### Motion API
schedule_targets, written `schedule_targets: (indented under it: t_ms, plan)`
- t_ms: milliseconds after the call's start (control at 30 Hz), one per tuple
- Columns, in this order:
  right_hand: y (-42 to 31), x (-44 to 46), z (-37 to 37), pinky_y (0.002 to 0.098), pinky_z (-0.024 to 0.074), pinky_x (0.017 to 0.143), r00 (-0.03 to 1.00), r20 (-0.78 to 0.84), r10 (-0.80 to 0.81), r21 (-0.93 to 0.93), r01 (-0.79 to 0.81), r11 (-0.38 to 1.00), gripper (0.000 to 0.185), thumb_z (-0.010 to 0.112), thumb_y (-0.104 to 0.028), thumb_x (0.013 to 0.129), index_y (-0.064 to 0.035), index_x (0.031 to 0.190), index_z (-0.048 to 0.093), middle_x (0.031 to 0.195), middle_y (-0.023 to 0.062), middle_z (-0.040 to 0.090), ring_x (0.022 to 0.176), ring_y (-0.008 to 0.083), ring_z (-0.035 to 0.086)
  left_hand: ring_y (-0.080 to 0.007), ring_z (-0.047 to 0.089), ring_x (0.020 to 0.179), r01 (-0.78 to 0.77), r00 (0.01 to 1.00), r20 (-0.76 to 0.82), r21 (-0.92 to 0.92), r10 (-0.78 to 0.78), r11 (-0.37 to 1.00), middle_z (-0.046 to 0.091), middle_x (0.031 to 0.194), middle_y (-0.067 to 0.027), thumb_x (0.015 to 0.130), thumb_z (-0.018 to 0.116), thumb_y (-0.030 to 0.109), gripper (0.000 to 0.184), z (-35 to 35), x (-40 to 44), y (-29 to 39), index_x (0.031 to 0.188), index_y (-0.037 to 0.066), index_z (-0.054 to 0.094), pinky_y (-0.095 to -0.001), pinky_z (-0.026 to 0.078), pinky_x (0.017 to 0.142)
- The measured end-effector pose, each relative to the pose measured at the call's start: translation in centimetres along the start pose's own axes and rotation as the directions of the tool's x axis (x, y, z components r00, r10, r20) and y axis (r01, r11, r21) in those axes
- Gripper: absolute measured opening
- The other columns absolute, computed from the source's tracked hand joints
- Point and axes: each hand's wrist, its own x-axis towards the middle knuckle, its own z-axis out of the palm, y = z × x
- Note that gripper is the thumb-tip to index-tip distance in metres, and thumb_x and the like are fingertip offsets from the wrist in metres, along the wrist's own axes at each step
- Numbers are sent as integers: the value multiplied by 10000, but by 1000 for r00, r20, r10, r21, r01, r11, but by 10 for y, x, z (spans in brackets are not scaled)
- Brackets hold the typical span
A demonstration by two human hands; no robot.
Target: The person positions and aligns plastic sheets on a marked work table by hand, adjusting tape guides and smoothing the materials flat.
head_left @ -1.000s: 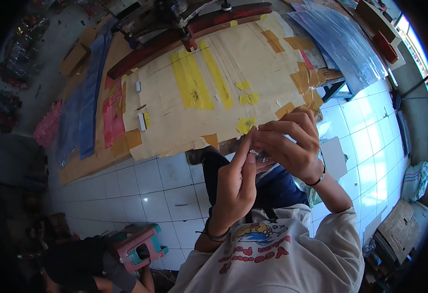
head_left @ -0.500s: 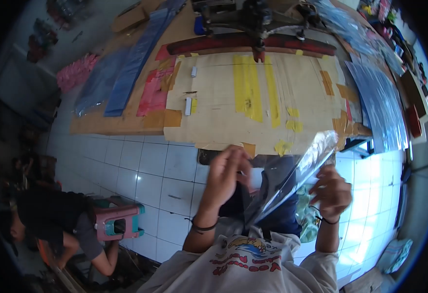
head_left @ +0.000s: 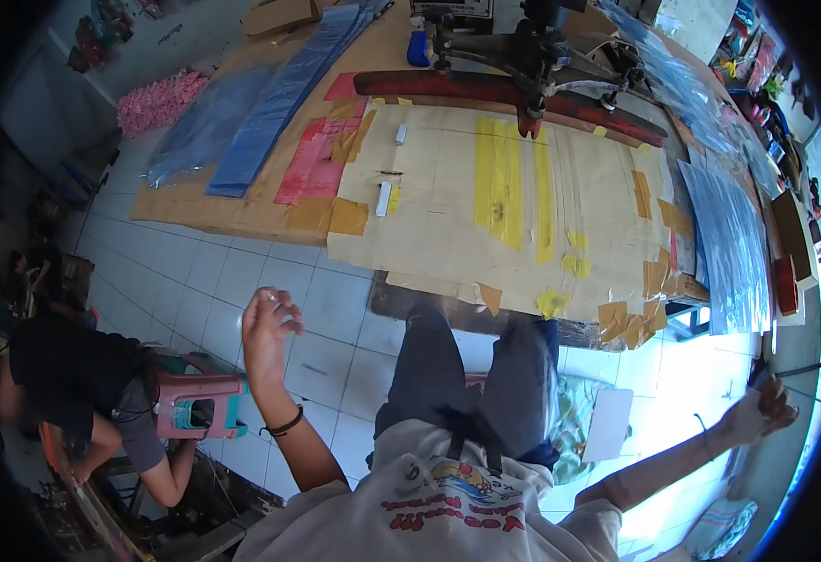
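Note:
My left hand (head_left: 270, 323) is raised at the left of my lap, short of the table edge. Its fingers are loosely bent and apart, with nothing seen in them. Far out to the right, over the floor, my right hand (head_left: 759, 409) has its fingers curled in; what they hold, if anything, cannot be made out. In front of me a beige work sheet (head_left: 439, 206) lies on the table, with yellow tape strips (head_left: 500, 187) and brown tape at its edges. A red and black bar (head_left: 429, 86) crosses its far side. Two small white pieces (head_left: 384, 199) lie on its left part.
Blue plastic sheets (head_left: 275, 122) lie at the table's left, and clear bluish sheets (head_left: 731, 248) at its right. A person (head_left: 82, 384) sits low at the left beside a pink and green stool (head_left: 200, 405). A greenish bag (head_left: 574, 421) lies on the floor by my legs.
My hands were together near the table edge, then parted beside a clear plastic sheet over my lap. Now they are far apart, and that sheet no longer shows there. The view has turned and shifted.

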Motion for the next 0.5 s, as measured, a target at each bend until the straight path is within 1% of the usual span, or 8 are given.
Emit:
schedule_targets:
  t_ms: [67,100,133,167,267,333,400,500]
  plan:
    - [-33,9,-31,457,508,954,997,0,-79,-537,66,841,122,613,-125,1012,-45,1081,552,914,121,655,1081,278,644,-215,650,779,-12,1000,-9,23,12,1000,632,977,-108,1094,479,350,299,-22,-2,2,961,85,514,-332,539,602]
    - [-41,18,-31,451,486,992,984,17,-176,-846,109,522,97,590,-136,1023,-44,1052,583,921,122,677,1110,275,645,-219,656,789,-10,1000,5,33,10,999,637,978,-112,1094,479,350,299,-31,-2,3,983,77,523,-335,543,615]
    - [-30,38,5,445,456,1043,936,202,-288,-964,138,-226,126,561,-158,1035,-46,1041,617,958,117,707,1149,265,644,-224,661,799,-7,1000,19,44,6,999,641,979,-117,1093,478,351,300,-39,-4,4,1005,69,531,-338,546,628]
    - [-19,53,16,436,456,1039,927,247,-282,-907,119,-404,129,565,-149,1019,-46,1035,641,987,110,710,1140,257,649,-228,667,809,-5,999,33,56,3,998,645,979,-121,1093,478,351,304,-42,-5,4,1027,61,539,-341,550,642]
    - [43,93,30,410,459,1028,978,207,-20,-971,203,-127,161,577,-122,970,-48,1015,713,1075,87,719,1111,231,661,-274,715,850,-1,992,122,159,-18,987,701,988,-194,1104,438,369,344,-42,-8,8,938,75,502,-387,584,727]
    - [116,96,144,399,488,955,946,316,78,-938,299,175,146,615,-55,898,-41,988,729,1053,89,718,1049,242,677,-287,726,866,-30,971,240,168,-11,985,715,1004,-215,1107,428,365,351,-35,-13,8,932,70,503,-401,588,755]
    - [197,91,296,394,545,814,870,478,120,-794,369,484,186,681,63,786,-24,947,711,950,108,708,945,281,700,-301,728,944,-47,927,374,211,-36,976,725,1063,-243,1106,425,361,362,-29,-15,5,928,58,512,-425,583,846]
    - [266,97,389,333,553,778,629,738,243,-639,536,552,286,647,-139,900,-137,1185,668,948,87,688,884,250,689,-306,712,1039,-51,817,569,238,-96,970,718,1126,-252,1101,445,300,321,-16,-19,-5,924,43,519,-428,553,925]
